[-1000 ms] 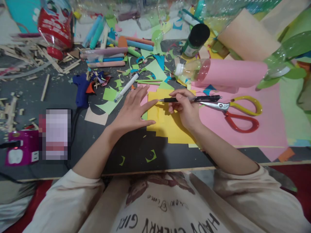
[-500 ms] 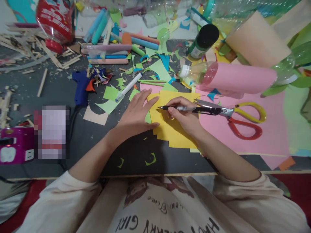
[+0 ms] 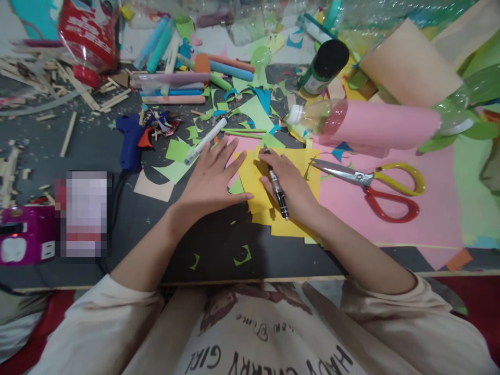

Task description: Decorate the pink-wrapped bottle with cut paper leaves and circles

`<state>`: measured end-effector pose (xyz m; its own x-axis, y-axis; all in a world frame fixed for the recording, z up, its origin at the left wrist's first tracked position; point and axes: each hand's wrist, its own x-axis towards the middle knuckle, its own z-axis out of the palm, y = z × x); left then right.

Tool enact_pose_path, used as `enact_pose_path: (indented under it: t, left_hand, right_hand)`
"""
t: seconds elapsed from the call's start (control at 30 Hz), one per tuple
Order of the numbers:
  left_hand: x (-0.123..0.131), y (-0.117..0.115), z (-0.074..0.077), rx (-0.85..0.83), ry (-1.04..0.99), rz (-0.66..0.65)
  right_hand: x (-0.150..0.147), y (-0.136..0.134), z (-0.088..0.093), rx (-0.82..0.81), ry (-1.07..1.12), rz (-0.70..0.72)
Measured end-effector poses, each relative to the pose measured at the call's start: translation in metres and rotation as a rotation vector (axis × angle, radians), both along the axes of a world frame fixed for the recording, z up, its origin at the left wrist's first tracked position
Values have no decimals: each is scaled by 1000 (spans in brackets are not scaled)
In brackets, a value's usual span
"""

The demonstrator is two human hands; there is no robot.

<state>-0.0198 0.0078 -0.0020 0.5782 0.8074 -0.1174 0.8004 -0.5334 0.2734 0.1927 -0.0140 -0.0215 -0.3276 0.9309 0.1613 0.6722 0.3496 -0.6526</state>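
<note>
Dark tabletop (image 3: pixel 136 219), scrap-strewn. Mid-frame, my right hand (image 3: pixel 295 187) grips a black pen (image 3: pixel 278 193) over yellow paper (image 3: pixel 253 182); my left hand (image 3: pixel 213 179) lies spread at its left edge. Paper looks light, easily creased: press flat near edges. Pen looks stiff, light. "GIRL" on my shirt (image 3: pixel 250 338), bottom; red label (image 3: pixel 86 26), upper left, unreadable.

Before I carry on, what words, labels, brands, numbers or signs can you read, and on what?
"GIRL": shirt, upside down.
"CHERRY": shirt, cut by the picture's edge.
"HA...Y": shirt, middle unclear.
"Time": shirt, script; the word before it is unclear.
Too small or blurred: labels on the red bottle and dark bottle, any print on the pen or purple box.
Pixelated: screen.
</note>
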Motion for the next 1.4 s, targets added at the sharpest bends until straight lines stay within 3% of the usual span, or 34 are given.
enact_pose_path:
  t: [0.33,0.47,0.7,0.87,1.0,1.23,1.4]
  left_hand:
    - [-3,0,-2,38,-45,8]
    - [2,-3,1,38,-73,-8]
    - [5,-3,10,52,-146,85]
    - [5,-1,11,38,-128,83]
    - [4,-4,6,114,-90,-63]
    - [7,-8,8,218,-101,-251]
    - [9,-10,11,210,-71,-234]
  right_hand:
    - [21,-47,15,33,-104,63]
    - [28,-44,27,76,-44,52]
    - [9,-30,34,55,-181,413]
    - [12,-40,23,35,-245,299]
    - [24,-53,20,50,-257,201]
    - [28,-62,20,54,-283,195]
    - [28,-60,18,105,-197,178]
